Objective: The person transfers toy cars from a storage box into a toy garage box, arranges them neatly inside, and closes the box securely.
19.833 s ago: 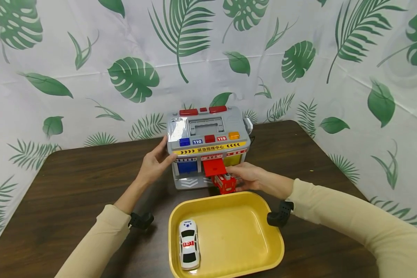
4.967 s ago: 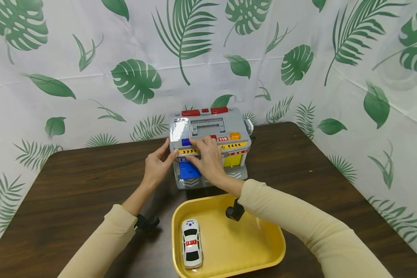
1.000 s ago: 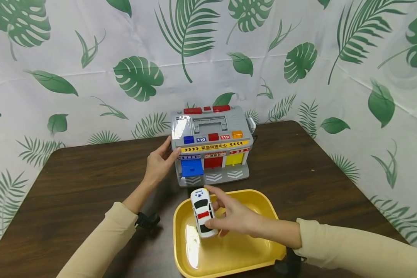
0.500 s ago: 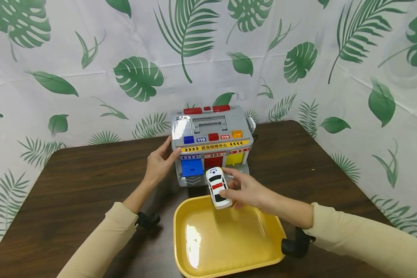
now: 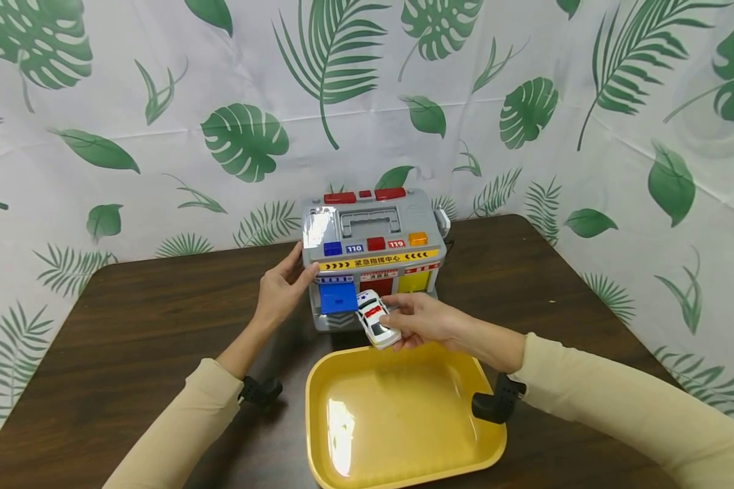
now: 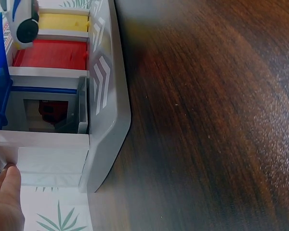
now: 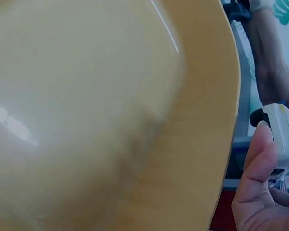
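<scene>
A white toy police car (image 5: 374,318) with a red roof light is pinched between the thumb and fingers of my right hand (image 5: 425,318). It is held at a slant, its nose close to the raised blue door (image 5: 338,297) of a grey toy garage (image 5: 417,212). My left hand (image 5: 278,295) grips the garage's left end, thumb at the front corner. In the left wrist view the bay behind the blue door is uncovered, with something red (image 6: 54,111) deep inside. The red door (image 6: 50,54) and yellow door (image 6: 63,22) beside it are down.
A yellow tray (image 5: 397,424) lies in front of the garage, below my right hand. The dark wooden table (image 5: 159,326) extends to both sides. Behind it hangs a white cloth (image 5: 355,163) printed with green leaves.
The red fire truck went out of sight at the middle bay, whose door came down. The blue door was raised. My right hand lifted the police car from the tray toward the blue bay.
</scene>
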{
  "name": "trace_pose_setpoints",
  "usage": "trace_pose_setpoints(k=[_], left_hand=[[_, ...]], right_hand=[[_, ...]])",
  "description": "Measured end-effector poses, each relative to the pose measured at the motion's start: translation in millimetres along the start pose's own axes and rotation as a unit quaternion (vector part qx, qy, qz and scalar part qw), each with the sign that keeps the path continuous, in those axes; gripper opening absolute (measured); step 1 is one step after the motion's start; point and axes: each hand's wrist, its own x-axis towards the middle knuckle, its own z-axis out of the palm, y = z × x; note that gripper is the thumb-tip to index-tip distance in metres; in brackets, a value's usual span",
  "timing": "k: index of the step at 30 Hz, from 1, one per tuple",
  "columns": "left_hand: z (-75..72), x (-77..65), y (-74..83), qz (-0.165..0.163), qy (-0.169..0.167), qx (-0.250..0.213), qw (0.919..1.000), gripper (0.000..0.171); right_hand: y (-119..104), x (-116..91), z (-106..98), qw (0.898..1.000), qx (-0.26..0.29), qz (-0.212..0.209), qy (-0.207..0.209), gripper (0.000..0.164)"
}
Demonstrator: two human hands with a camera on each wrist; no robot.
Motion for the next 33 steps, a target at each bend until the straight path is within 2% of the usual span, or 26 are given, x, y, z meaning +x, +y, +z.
trace_pose_setpoints(k=[7, 17, 27, 33], left_hand=[[0.0, 0.0, -1.3, 0.001, 0.002, -0.005, 1.0000, 0.059], [-0.2, 0.2, -1.4, -0.003, 0.000, -0.006, 1.0000, 0.059], [0.5, 0.0, -1.1, 0.001, 0.002, -0.009, 1.0000, 0.059], [0.6, -0.6, -0.7, -0.003, 0.001, -0.009, 1.0000, 0.058]], right_hand=[[-4, 14, 3, 0.999, 0.014, 0.030, 0.002, 0.054], [-2, 37, 5, 0.999, 0.017, 0.027, -0.013, 0.054], [-2, 57, 21, 0.999, 0.029, 0.042, 0.010, 0.046], [1, 65, 29, 0.996, 0.058, 0.051, 0.038, 0.040]])
